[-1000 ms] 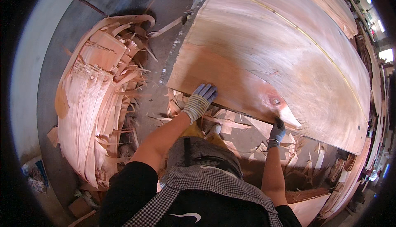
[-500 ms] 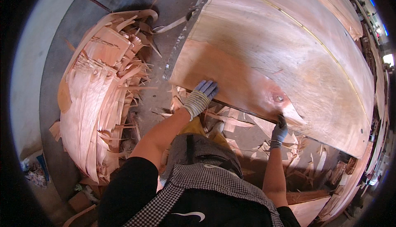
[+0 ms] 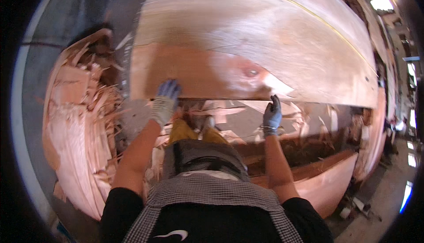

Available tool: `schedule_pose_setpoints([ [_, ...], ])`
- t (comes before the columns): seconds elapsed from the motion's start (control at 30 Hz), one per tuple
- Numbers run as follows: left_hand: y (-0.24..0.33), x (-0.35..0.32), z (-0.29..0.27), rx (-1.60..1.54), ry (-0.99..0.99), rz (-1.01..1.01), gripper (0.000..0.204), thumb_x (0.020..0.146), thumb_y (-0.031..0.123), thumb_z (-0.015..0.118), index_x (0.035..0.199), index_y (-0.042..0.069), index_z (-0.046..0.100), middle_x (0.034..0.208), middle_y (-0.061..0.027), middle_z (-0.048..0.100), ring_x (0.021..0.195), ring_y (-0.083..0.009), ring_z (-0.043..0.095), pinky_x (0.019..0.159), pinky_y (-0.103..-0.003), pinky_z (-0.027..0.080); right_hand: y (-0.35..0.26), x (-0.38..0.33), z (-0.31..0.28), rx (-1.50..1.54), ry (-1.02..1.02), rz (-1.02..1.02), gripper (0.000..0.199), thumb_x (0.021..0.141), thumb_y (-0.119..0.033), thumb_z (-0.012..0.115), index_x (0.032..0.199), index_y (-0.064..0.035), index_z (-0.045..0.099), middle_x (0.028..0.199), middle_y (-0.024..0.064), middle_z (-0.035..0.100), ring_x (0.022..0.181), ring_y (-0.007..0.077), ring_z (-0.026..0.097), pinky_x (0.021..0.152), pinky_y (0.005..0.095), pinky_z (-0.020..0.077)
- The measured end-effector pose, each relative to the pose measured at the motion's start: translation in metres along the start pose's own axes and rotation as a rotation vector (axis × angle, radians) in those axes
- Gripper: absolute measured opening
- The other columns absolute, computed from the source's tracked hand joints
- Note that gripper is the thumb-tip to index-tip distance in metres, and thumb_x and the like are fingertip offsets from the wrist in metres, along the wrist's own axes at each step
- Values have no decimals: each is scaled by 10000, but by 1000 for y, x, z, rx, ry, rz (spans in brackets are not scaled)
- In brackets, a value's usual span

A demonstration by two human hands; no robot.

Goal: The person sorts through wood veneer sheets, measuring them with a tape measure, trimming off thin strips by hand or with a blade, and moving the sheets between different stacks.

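Swung round in view since the earlier frame, the wood veneer sheet (image 3: 247,44) lies ahead of the person, its long axis running left to right and its once slanting near edge now almost level. It sits beneath the left hand's (image 3: 165,101) fingers, flat and close together, while the right hand's (image 3: 272,116) fingers point up at that edge, thumb apart; whether they pinch it I cannot tell.

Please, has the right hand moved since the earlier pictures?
Yes. Against the knot in the wooden sheet, the right hand has shifted farther off, slightly to the right and back.
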State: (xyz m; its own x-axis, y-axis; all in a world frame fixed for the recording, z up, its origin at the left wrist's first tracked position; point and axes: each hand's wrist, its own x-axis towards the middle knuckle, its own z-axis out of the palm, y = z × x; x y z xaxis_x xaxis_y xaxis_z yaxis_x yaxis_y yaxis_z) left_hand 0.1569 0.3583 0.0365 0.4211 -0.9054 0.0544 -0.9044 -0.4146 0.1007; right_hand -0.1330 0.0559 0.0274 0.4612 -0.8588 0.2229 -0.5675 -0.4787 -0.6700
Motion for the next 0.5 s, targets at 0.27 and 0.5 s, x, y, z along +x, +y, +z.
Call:
schedule_pose_setpoints([
  [0.27, 8, 19, -1, -104, 42, 21, 529, 729, 202, 610, 1203, 13, 473, 1375, -169, 335, 1292, -353, 271, 1077, -472, 202, 43, -57, -45, 322, -201, 919, 287, 861, -317, 574, 824, -33, 595, 579, 78, 577, 417, 134, 535, 374, 264, 422],
  [0.5, 28, 65, -30, -159, 168, -92, 381, 781, 163, 555, 1139, 35, 535, 1254, -135, 464, 1162, -314, 420, 994, -450, 307, -101, 17, 26, 92, -325, -91, 201, 836, -197, 555, 917, -17, 593, 788, 217, 613, 784, 381, 595, 685, 414, 475],
])
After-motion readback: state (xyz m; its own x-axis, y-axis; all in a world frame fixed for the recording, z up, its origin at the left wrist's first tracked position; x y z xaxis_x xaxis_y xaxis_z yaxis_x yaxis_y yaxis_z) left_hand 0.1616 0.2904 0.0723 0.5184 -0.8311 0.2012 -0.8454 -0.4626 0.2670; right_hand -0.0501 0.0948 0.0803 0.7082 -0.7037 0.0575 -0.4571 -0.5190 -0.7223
